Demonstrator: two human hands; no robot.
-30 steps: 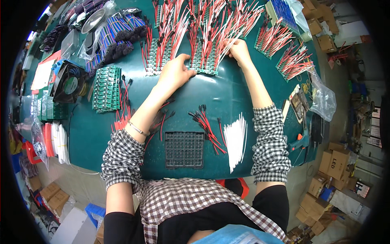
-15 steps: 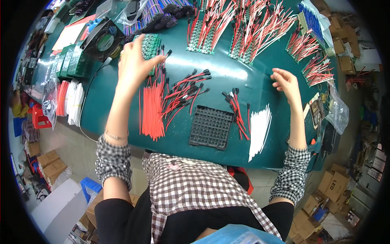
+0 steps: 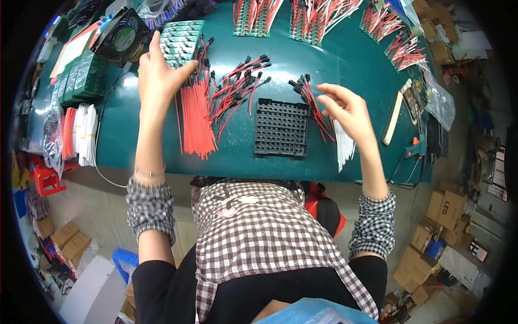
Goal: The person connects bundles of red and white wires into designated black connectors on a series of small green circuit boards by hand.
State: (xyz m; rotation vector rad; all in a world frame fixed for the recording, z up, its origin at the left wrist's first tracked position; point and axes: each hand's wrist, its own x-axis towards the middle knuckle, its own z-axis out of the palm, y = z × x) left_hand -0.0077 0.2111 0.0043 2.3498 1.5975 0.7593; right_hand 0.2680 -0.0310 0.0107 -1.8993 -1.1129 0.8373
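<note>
My left hand is at the far left part of the table, thumb and fingers spread around the edge of a green circuit board panel with rows of small dark parts. The panel looks tilted up in its grip. Just below lies a bundle of red wires. My right hand hovers over the white wires, thumb and fingers apart and nothing visible between them. Left of it lie several red wires with black connectors. Between my hands sits a black tray with rows of holes.
Finished-looking boards with red and white wires line the far side. A black fan and stacked green boards stand at the left. A glue gun lies at the right edge. Loose connector wires lie mid-table.
The view has shifted, so the table sits higher in it. My right hand has moved left, toward the white wires. The green panel at my left hand has tilted up and shows more of its face.
</note>
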